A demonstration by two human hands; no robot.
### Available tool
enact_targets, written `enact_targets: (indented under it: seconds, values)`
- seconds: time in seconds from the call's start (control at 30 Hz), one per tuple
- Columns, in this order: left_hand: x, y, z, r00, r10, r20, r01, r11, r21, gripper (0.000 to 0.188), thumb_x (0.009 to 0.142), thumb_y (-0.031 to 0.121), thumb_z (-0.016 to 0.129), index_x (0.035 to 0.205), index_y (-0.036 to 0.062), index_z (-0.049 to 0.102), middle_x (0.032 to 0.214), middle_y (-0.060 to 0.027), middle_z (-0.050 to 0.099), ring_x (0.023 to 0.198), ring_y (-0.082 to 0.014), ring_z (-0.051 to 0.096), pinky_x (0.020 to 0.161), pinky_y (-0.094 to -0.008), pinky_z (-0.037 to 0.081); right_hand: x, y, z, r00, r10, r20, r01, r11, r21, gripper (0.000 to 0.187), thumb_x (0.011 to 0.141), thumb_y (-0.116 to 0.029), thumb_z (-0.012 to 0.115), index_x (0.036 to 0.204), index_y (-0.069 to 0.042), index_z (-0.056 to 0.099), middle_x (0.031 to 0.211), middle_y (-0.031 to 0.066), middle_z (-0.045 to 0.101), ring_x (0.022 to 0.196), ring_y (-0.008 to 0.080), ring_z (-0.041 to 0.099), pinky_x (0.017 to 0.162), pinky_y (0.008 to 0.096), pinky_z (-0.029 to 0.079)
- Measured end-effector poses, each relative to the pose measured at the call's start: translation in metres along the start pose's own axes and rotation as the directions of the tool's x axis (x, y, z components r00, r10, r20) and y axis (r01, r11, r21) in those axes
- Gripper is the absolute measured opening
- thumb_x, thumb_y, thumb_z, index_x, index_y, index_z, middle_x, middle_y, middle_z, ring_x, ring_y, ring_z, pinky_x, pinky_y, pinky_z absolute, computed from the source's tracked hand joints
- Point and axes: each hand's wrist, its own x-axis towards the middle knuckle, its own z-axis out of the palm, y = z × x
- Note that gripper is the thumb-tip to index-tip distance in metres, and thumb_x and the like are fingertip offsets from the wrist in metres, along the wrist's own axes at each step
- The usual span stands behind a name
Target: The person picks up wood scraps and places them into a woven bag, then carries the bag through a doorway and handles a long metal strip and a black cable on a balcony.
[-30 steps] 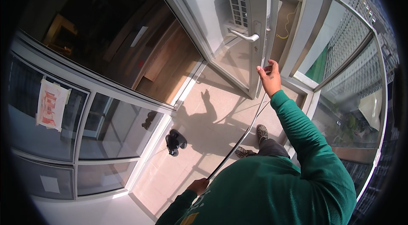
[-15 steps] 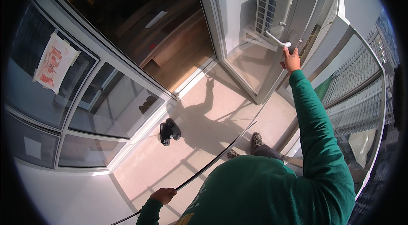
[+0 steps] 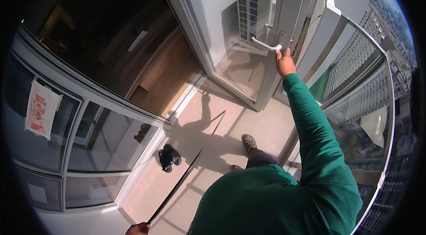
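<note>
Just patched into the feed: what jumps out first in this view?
The right hand, at the end of a green sleeve, reaches up to the white door handle on a glass door at top centre. The left hand, at the bottom edge, grips a long dark pole slanting across the pale tiled floor. A pair of black shoes lies by the glass wall on the left.

right hand [image 3: 284, 63] far right at door handle [image 3: 266, 45] | left hand [image 3: 137, 229] near, holding pole [image 3: 188, 174] | shoes [image 3: 169, 157] left of pole
</note>
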Motion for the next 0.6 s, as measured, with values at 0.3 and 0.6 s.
enact_targets:
  seconds: [0.3, 0.6]
  values:
    - [-0.012, 0.068, -0.096, 0.941, -0.009, -0.338, 0.097, 0.965, 0.244, 0.021, 0.086, 0.028, 0.061, 0.084, 0.0081, 0.068, 0.077, -0.0181, 0.066, 0.073, -0.0404, 0.063, 0.064, -0.0479, 0.051, -0.054, 0.058, 0.068, 0.940, 0.192, 0.283, -0.301, 0.857, 0.418, 0.072, 0.092, -0.035, 0.059, 0.145, 0.002, 0.026, 0.079, 0.0128, 0.060, 0.053, 0.0194, 0.058, 0.047, 0.0309, 0.048]
    - [0.065, 0.120, -0.005, 0.913, -0.148, -0.380, 0.069, 0.975, -0.212, 0.031, 0.096, 0.031, 0.050, 0.085, 0.0049, 0.062, 0.065, -0.0206, 0.059, 0.062, -0.0426, 0.058, 0.057, -0.0472, 0.045, -0.143, 0.255, 0.146, -0.173, 0.273, 0.946, 0.344, 0.917, -0.202, 0.050, 0.088, -0.047, 0.050, 0.088, 0.002, 0.063, 0.069, 0.0130, 0.066, 0.051, 0.0237, 0.061, 0.051, 0.0379, 0.053]
